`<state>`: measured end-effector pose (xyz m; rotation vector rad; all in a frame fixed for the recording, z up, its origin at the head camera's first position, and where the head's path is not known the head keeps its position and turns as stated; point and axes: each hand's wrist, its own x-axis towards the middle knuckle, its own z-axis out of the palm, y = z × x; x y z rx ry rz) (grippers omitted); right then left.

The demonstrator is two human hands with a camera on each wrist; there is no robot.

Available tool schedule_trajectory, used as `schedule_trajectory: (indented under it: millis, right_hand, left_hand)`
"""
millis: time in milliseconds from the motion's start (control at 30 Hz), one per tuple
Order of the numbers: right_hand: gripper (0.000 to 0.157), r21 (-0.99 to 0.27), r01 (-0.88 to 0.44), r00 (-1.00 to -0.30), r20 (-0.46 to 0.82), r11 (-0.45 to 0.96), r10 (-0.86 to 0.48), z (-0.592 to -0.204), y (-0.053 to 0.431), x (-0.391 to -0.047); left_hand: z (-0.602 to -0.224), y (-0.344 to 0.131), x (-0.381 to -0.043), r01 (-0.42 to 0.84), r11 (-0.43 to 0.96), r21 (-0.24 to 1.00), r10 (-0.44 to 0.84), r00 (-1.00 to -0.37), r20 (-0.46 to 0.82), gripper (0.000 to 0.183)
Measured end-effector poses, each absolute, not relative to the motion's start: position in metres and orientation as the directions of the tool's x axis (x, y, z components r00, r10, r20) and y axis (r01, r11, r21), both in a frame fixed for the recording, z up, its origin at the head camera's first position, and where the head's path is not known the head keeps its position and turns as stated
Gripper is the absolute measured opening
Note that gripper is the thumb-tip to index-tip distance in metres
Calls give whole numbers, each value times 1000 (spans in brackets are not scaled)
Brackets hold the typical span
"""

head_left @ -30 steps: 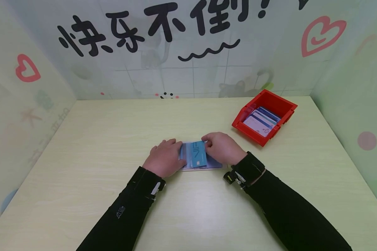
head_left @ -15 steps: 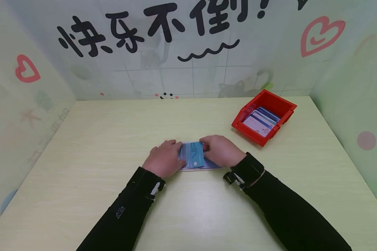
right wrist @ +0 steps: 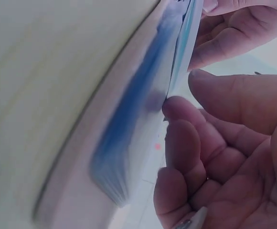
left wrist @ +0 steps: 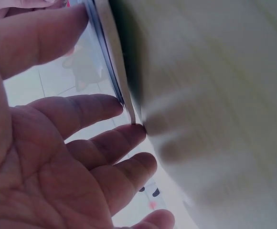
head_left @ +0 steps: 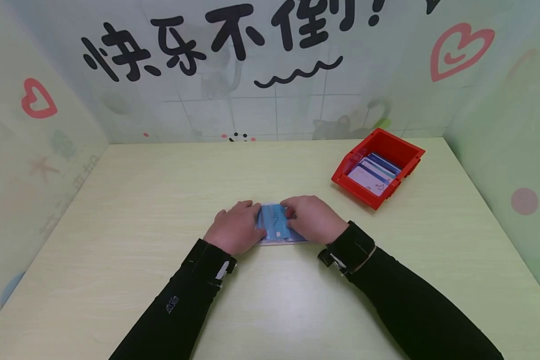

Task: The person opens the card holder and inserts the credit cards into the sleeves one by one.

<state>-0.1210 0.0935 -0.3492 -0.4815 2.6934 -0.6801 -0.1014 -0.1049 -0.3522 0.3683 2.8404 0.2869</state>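
Observation:
A card holder (head_left: 292,239) with clear sleeves lies open on the table between both hands. Over its left part is a light-blue bank card (head_left: 277,227) with a small chip near its front edge; clear film overlaps much of the card. My left hand (head_left: 235,227) presses on the holder's left end, thumb toward the near side, the other fingers at the far side. In the left wrist view, those fingers are straightish against the holder's edge. My right hand (head_left: 315,219), fingers curled, holds the card's right edge with thumb and forefinger. A blue page corner (right wrist: 114,157) of the holder shows below it in the right wrist view.
A red bin (head_left: 402,150) holding several cards (head_left: 374,174) stands at the back right of the pale wooden table (head_left: 162,190). Printed walls enclose the back, left and right sides.
My right hand has moved left with the blue bank card, and the card has slid further left under the clear film. The left hand has stayed in place.

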Motion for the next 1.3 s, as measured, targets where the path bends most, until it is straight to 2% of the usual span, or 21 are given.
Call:
schedule_trajectory:
  millis: [300,667,933,1067,1167,1300]
  right_hand:
    - [54,-459,-397,-831,-187,795,-524,-347,96,-116]
    - [58,-367,-516,-776,-184,774,-604,-344,97,-108]
    - [56,-357,-539,-754,-199,763,-626,-342,96,-106]
    - [54,-362,-503,-784,-190,785,-591,-339,99,-107]
    - [52,-358,-476,-807,-185,803,-561,-338,100,-107]
    - [51,-365,-478,-798,-200,799,-569,-337,99,-107]
  left_hand:
    - [-351,-107,-102,235,943,236,291,-926,-241,67]
    - [-352,-106,-100,259,933,248,316,-921,-227,81]
    - [-352,-106,-100,258,936,239,312,-923,-224,82]
    - [-351,-106,-100,254,936,245,312,-921,-235,83]
    - [-351,-107,-102,250,932,263,316,-915,-250,90]
    - [-352,-109,-103,244,926,288,322,-909,-265,100]
